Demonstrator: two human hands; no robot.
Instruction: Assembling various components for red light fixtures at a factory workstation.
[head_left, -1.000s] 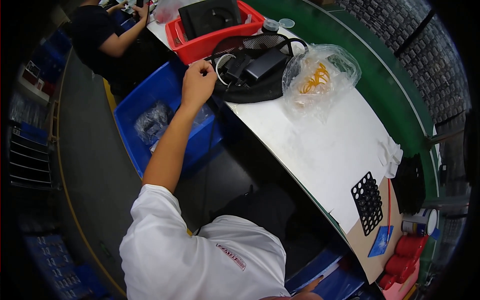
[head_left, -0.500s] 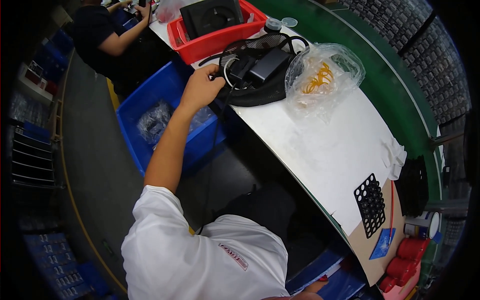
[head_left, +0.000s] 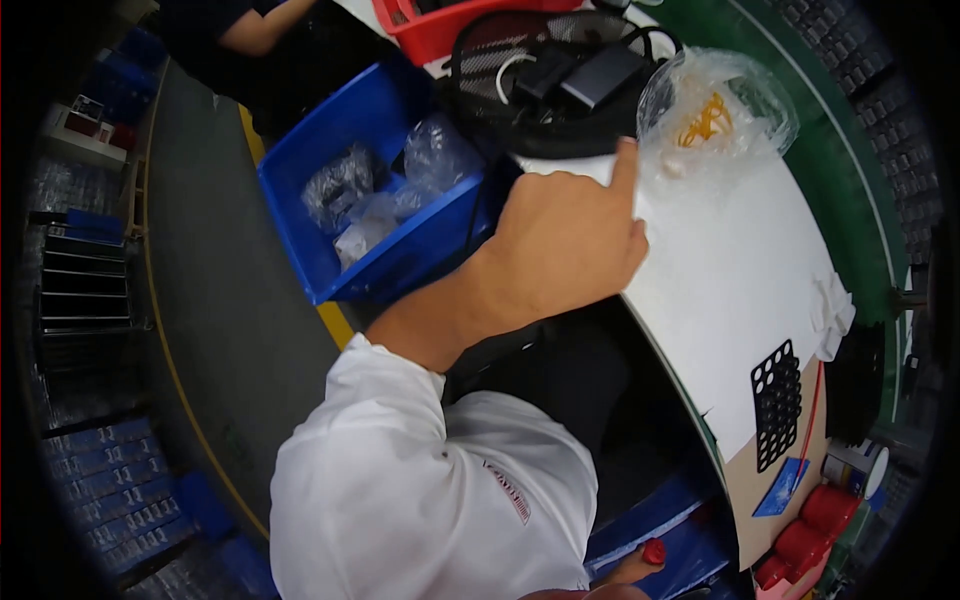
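The left hand (head_left: 565, 240) was by the counter (head_left: 700, 290), one finger out near the clear plastic bag (head_left: 742, 107) on it; I couldn't tell if it held anything. Low down, the right hand (head_left: 632, 571) gripped a small red piece (head_left: 653, 551). It seemed like reaching; any grab would need spread fingers.

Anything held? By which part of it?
Right hand: a small, rounded red object of unclear material appears in its grip; the exact part held can't be told. Left hand: nothing visibly held, though its palm side is hidden.
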